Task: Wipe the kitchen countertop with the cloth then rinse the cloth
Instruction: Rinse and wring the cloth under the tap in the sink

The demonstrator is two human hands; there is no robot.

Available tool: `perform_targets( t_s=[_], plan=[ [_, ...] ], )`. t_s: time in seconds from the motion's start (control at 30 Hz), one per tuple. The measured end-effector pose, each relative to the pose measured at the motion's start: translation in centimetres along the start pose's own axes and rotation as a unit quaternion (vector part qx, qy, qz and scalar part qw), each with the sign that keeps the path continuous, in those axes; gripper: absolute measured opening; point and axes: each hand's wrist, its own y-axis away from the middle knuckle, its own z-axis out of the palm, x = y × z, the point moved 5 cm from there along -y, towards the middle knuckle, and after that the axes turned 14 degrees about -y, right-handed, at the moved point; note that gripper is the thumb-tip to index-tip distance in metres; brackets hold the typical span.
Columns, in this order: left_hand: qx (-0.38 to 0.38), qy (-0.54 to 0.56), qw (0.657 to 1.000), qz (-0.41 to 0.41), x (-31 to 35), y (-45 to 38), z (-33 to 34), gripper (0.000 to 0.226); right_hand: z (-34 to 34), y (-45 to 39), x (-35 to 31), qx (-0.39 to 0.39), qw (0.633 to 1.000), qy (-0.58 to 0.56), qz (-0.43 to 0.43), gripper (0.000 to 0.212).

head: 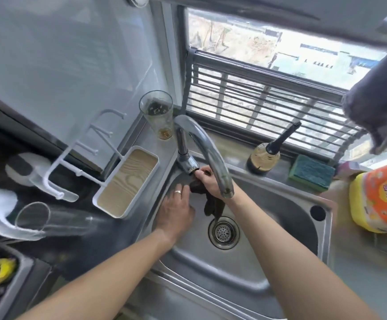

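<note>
Dark brown cloth [212, 202]: bunched in the grip of the right hand [207, 181], its loose end hanging below the fist and reaching down to just above the drain strainer [223, 232].
Right hand: fingers curled round the upper part of the cloth, held up against the base of the faucet [201, 148], under the curved spout.
Left hand [176, 211]: just left of the grip, fingers straight and laid flat on the sloping inner wall of the sink; a ring shows on one finger; its fingertips reach the edge of the cloth, though whether they touch it I cannot tell.
Water: none can be made out at the spout mouth.
Sink [280, 229]: stainless steel, both forearms reaching into it from the near edge; the strainer lies below and slightly right of the grip.
Left of the grip: a white tray with a wood-grain insert [128, 181] on the sink's rim, and beyond it a white hook rack [88, 148] and a clear glass lying on its side [47, 218] on the dark countertop [77, 262].
Behind the grip: a tall glass [158, 114] standing in the corner by the faucet.
Right of the grip: a dark round bottle [264, 155] and a green and yellow sponge [312, 172] on the back ledge, then a yellow and orange detergent jug [381, 199] farther out.
</note>
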Motion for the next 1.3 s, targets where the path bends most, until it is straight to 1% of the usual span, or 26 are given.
perform_targets(
  t_s=[0.07,0.17,0.23,0.27,0.33,0.4,0.43,0.5,0.57,0.6,0.67,0.73,0.8,0.87,0.93,0.97,1.03,1.1,1.13,1.17,1.2,1.27,1.3],
  plan=[
    [-0.002,0.017,1.000,-0.010,0.3,-0.1,0.1,0.048,-0.2,1.0,-1.2,-0.004,1.000,0.016,0.008,0.014],
    [0.005,0.011,1.000,-0.011,0.6,-0.5,0.4,0.048,-0.9,1.5,-0.8,0.022,0.999,0.013,0.030,0.011],
    [0.007,0.011,1.000,-0.011,0.9,-0.8,0.8,0.052,-1.0,1.2,-0.2,0.027,0.998,0.038,0.033,0.033],
    [0.010,0.015,1.000,-0.011,1.0,-0.9,1.0,0.051,-1.2,1.0,0.2,0.027,0.998,0.043,0.036,0.041],
    [0.013,0.011,1.000,-0.007,1.5,-0.9,1.4,0.053,-1.2,1.1,1.1,0.022,0.999,-0.002,0.042,0.043],
    [0.002,0.000,1.000,-0.004,1.7,-0.9,1.9,0.052,-0.8,1.8,3.6,0.036,0.995,-0.062,0.071,0.043],
    [-0.014,-0.001,1.000,-0.001,1.8,-0.8,2.4,0.049,-0.4,2.4,5.2,0.049,0.989,-0.100,0.100,0.043],
    [-0.039,0.001,0.999,0.017,2.1,-0.6,3.2,0.044,0.6,3.8,8.9,0.087,0.960,-0.206,0.166,0.039],
    [-0.057,0.009,0.998,0.035,2.5,-0.3,3.7,0.044,1.4,5.2,10.8,0.122,0.935,-0.273,0.188,0.028],
    [-0.066,0.027,0.997,0.037,2.6,-0.2,4.1,0.043,1.7,5.8,11.2,0.135,0.927,-0.293,0.194,0.026],
    [-0.087,0.102,0.991,0.016,2.8,0.2,4.7,0.041,2.3,6.7,12.0,0.151,0.897,-0.359,0.209,0.034],
    [-0.134,0.193,0.972,-0.012,3.0,0.7,5.4,0.046,2.9,7.6,12.5,0.159,0.860,-0.426,0.230,0.041],
    [-0.178,0.255,0.950,0.003,3.6,1.2,5.7,0.054,3.2,8.3,12.0,0.157,0.835,-0.469,0.244,0.038],
    [-0.201,0.287,0.936,0.024,4.3,1.7,5.4,0.061,2.9,8.9,11.5,0.151,0.825,-0.487,0.245,0.030],
    [-0.213,0.301,0.929,0.005,4.7,1.9,5.2,0.067,2.6,9.2,11.5,0.153,0.826,-0.486,0.240,0.029],
    [-0.223,0.306,0.926,-0.016,4.8,1.9,5.3,0.063,2.4,9.3,11.7,0.158,0.835,-0.473,0.234,0.032],
    [-0.234,0.356,0.902,-0.069,4.7,1.9,6.3,0.049,1.8,9.5,11.9,0.179,0.854,-0.437,0.220,0.046],
    [-0.236,0.435,0.862,-0.111,5.2,1.8,7.3,0.042,1.4,9.7,12.3,0.205,0.852,-0.431,0.214,0.056],
    [-0.236,0.479,0.835,-0.130,5.7,1.8,7.1,0.035,1.3,9.7,12.4,0.211,0.852,-0.432,0.207,0.059],
    [-0.236,0.527,0.803,-0.149,6.3,1.7,6.6,0.027,1.2,9.8,12.4,0.213,0.851,-0.434,0.204,0.062],
    [-0.246,0.569,0.765,-0.174,6.8,1.7,6.1,0.024,1.2,9.9,12.5,0.214,0.848,-0.440,0.204,0.065],
    [-0.289,0.601,0.709,-0.229,7.3,2.0,6.4,0.027,1.5,10.1,12.6,0.201,0.838,-0.464,0.205,0.067],
    [-0.303,0.606,0.692,-0.249,7.3,2.3,6.7,0.027,1.7,10.3,12.5,0.196,0.830,-0.478,0.212,0.063]
  ],
)
